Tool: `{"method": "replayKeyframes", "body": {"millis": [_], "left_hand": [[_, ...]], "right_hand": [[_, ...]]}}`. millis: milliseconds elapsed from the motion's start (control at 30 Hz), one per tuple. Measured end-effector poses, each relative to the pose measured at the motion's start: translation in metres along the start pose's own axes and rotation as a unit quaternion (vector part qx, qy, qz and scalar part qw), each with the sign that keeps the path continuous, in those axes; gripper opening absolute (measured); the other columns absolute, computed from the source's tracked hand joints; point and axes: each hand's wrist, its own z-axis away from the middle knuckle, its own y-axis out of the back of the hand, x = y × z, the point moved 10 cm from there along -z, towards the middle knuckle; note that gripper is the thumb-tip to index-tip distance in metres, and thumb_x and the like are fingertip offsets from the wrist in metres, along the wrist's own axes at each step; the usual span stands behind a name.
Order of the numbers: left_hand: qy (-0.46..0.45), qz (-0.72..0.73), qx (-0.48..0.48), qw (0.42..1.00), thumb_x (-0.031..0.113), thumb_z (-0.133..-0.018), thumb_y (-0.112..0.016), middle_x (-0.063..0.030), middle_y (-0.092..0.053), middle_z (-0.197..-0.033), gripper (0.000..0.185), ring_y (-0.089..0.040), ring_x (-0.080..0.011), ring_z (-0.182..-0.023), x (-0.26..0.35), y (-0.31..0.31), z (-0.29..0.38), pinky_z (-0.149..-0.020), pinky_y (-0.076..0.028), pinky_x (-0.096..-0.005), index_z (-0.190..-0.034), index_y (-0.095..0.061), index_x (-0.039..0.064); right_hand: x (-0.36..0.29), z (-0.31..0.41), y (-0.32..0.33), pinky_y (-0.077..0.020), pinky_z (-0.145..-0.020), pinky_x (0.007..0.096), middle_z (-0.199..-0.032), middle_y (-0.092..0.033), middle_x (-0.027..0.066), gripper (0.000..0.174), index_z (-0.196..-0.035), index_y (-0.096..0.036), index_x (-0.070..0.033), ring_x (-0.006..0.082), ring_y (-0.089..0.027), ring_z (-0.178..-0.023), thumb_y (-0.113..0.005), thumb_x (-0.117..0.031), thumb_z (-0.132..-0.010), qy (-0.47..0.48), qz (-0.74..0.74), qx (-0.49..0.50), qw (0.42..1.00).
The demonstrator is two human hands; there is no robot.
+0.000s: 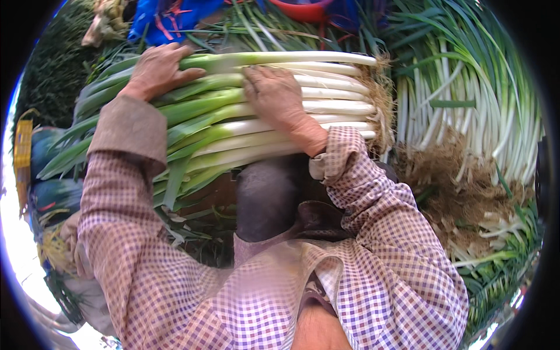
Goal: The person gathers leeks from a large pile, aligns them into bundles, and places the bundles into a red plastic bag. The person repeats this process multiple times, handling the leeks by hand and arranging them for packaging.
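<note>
A broad layer of long green onions [262,127] lies crosswise before me, over my knees. Their white shanks and roots [380,105] point right; the green leaves [83,118] fan out left. My left hand [162,72] grasps the far side of the leafy part, fingers bent over the edge and thumb apart on top. Palm down, my right hand [275,96] rests across the stalks near where green turns white. Its fingertips touch the stalks towards the far side, and whether they grip any is unclear.
More rooted green onions [463,105] are heaped at right, with loose trimmings [503,236] below. Beyond the layer are a red basin [304,9] and blue plastic sheeting [151,22]. A yellow plastic object [22,153] stands at far left.
</note>
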Motion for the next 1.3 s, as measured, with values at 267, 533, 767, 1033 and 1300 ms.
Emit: {"method": "replayKeyframes", "body": {"millis": [267, 533, 767, 1033, 1300], "left_hand": [[0.008, 0.017, -0.028, 0.999, 0.041, -0.079, -0.065, -0.0109, -0.056, -0.094, 0.042, -0.056, -0.0316, -0.091, -0.015, 0.002, 0.004, -0.08, -0.044, -0.0416, -0.105, -0.064, 0.007], [0.006, 0.0, -0.058, 0.998, 0.043, -0.084, -0.058, -0.012, -0.059, -0.121, 0.049, -0.053, -0.0306, -0.113, -0.008, -0.003, 0.006, -0.097, -0.039, -0.0415, -0.121, -0.06, 0.011], [0.062, 0.071, -0.127, 0.987, 0.054, -0.09, -0.046, -0.019, -0.06, -0.118, 0.057, -0.055, -0.0338, -0.11, -0.005, -0.018, -0.003, -0.097, -0.039, -0.0412, -0.123, -0.057, 0.009], [0.158, 0.032, -0.155, 0.975, 0.061, -0.088, -0.045, -0.0173, -0.061, -0.116, 0.063, -0.056, -0.0344, -0.11, -0.018, -0.03, 0.0, -0.093, -0.042, -0.0427, -0.123, -0.058, 0.01], [0.13, 0.04, -0.118, 0.984, 0.054, -0.09, -0.046, -0.0139, -0.057, -0.125, 0.057, -0.052, -0.0316, -0.115, -0.026, -0.038, 0.0, -0.096, -0.04, -0.0406, -0.127, -0.056, 0.012]], "right_hand": [[0.012, 0.001, 0.011, -0.0464, -0.086, 0.0389, -0.095, -0.068, 0.0104, 0.021, -0.098, -0.068, -0.006, 0.0288, -0.063, -0.091, -0.061, -0.019, -0.083, -0.048, -0.107, 0.052, 0.992], [0.062, -0.003, 0.046, -0.0543, -0.069, 0.0321, -0.085, -0.069, 0.0078, 0.013, -0.092, -0.07, -0.01, 0.0214, -0.068, -0.077, -0.069, -0.014, -0.08, -0.138, -0.286, 0.101, 0.943], [0.186, 0.005, 0.031, -0.0485, -0.08, 0.0436, -0.093, -0.068, 0.0119, 0.039, -0.096, -0.068, -0.01, 0.0318, -0.064, -0.086, -0.041, -0.038, -0.095, -0.097, 0.157, -0.084, 0.979], [0.169, 0.023, 0.029, -0.0401, -0.094, 0.0405, -0.112, -0.064, 0.0096, 0.043, -0.116, -0.062, -0.013, 0.0273, -0.057, -0.108, -0.037, -0.043, -0.096, -0.156, 0.098, -0.187, 0.965], [0.195, 0.022, 0.003, -0.0452, -0.092, 0.0369, -0.112, -0.065, 0.0105, 0.051, -0.118, -0.062, -0.017, 0.0298, -0.06, -0.105, -0.047, -0.057, -0.091, -0.198, 0.01, -0.283, 0.938]]}}
